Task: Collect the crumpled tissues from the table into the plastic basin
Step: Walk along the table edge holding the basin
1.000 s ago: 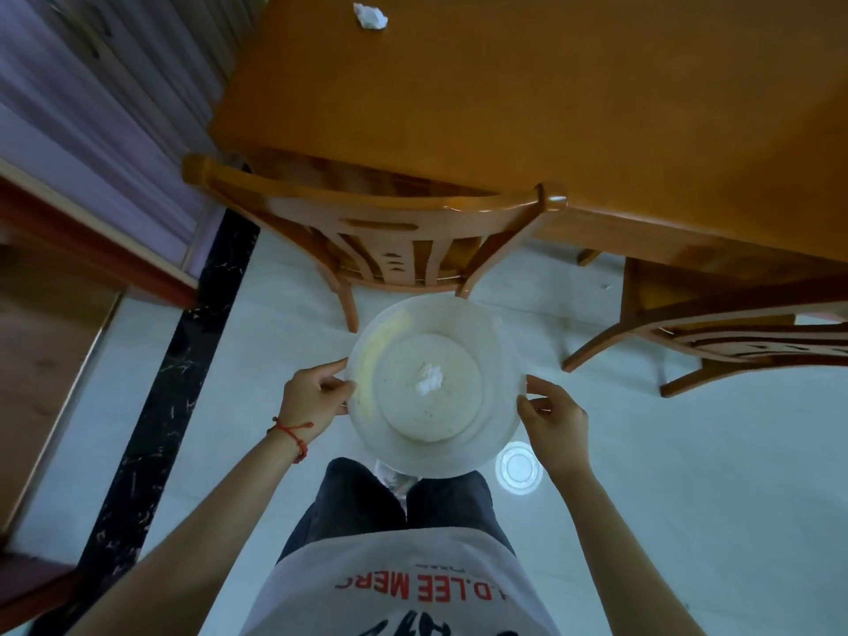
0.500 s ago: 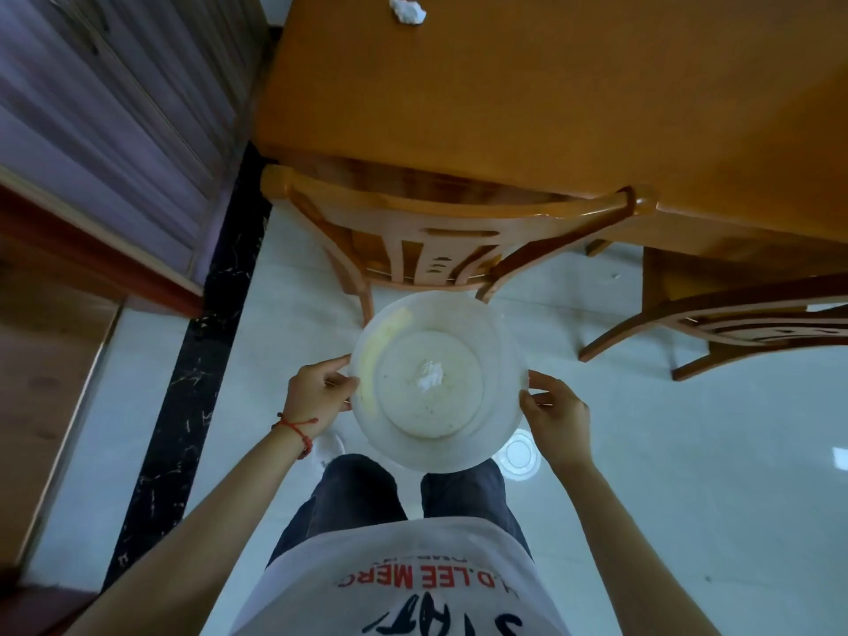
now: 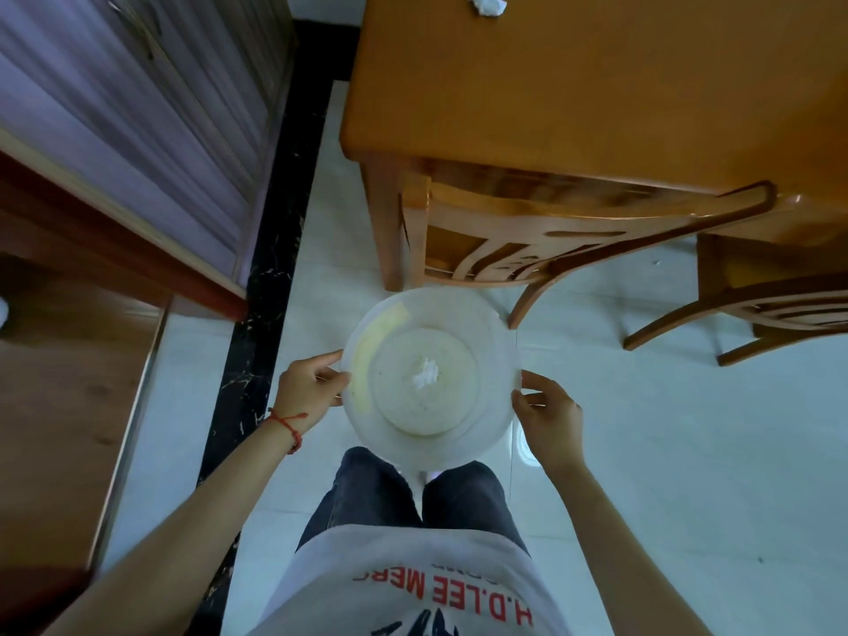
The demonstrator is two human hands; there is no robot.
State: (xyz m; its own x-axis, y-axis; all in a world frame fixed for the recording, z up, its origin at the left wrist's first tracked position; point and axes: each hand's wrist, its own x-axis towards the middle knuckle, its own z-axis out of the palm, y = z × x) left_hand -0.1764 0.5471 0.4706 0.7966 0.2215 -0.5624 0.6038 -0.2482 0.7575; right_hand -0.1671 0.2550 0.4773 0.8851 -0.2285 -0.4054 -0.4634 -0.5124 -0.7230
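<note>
Pale tile floor [image 3: 688, 452] with a black strip along the left, purple-fronted cabinet [image 3: 137, 130] left, wooden counter [image 3: 596, 107] upper right, two chairs tucked at its near edge.

Head view, only one given. I hold the plastic basin [image 3: 367, 342] level in front of my waist, over the floor, short of the counter. Left hand [image 3: 307, 392] clamps the left rim, fingers [image 3: 321, 360] curled over the lip, thumb side pinching it. Right hand [image 3: 550, 420] does the same on the right rim, fingers pressed on the wall. Opposite-side grip keeps it flat so the load stays put, my guess. One crumpled tissue [image 3: 426, 373] sits in the basin bottom, centre. Another tissue on the counter [image 3: 487, 2] lies at the far top edge, partly cut by the frame, well apart from the basin.

Room to move: clear floor lane between the cabinet and the counter's left corner [image 3: 353, 130]. Nearest chair [image 3: 527, 250] back blocks the straight path, so going round the left side looks easiest. Corner and chair leg are the bump risks. Both hands busy, so one must let go to pick.
</note>
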